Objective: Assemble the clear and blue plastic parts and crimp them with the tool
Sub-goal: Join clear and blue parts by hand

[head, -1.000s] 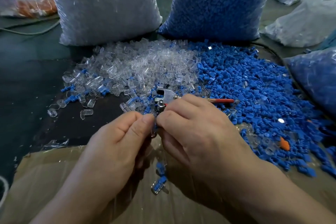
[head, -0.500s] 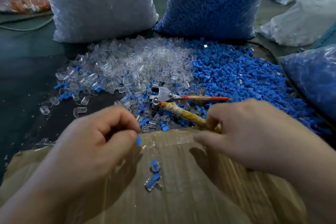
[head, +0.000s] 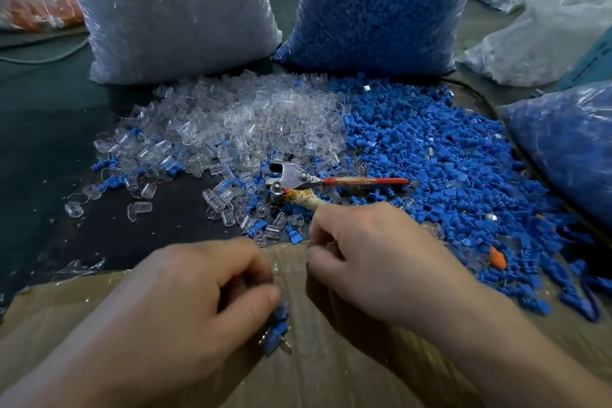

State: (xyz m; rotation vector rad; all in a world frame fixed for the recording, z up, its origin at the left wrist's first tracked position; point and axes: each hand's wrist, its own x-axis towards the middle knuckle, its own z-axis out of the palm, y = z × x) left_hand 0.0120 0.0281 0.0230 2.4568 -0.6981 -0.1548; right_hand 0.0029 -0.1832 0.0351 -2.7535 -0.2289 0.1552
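Cardboard (head: 331, 381) at six o'clock bears one joined piece (head: 275, 339); our left hand (head: 198, 301) pinches a blue part (head: 280, 311) just above it. Our right hand (head: 371, 262) curls round the handle of the crimping tool (head: 291, 177). Toward twelve, the clear heap (head: 231, 129) and blue heap (head: 430, 149) suggest most work remains.

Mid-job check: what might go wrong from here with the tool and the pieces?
1. The right hand holds the tool only by its taped handle end; its head lies among loose clear pieces and may scatter them when lifted.
2. The blue pieces on the cardboard lie beside the left hand; a nudge might shift them.
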